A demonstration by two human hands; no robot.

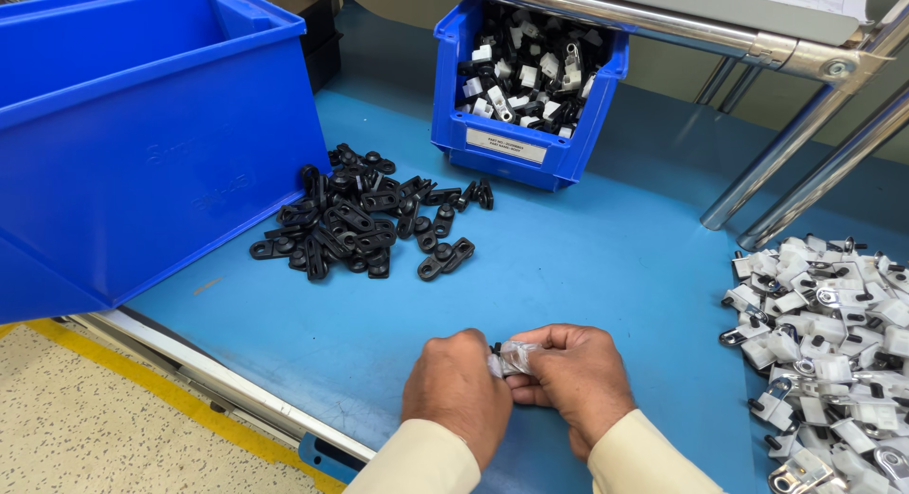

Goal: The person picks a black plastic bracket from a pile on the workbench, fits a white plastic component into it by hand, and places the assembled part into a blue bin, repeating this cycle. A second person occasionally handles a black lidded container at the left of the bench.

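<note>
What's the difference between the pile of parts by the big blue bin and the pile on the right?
The black pile is all dark, flat link-shaped pieces; the white pile mixes whitish blocks with shiny metal bits. The black pile lies far from the hands, beside the big blue bin; the white pile runs off the right edge. Both lie loose on the blue table.

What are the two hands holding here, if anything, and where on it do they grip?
Both the left hand and right hand pinch one small whitish translucent plastic part with a black tip between their fingertips, one at each end; the exact grip is hidden.
</note>
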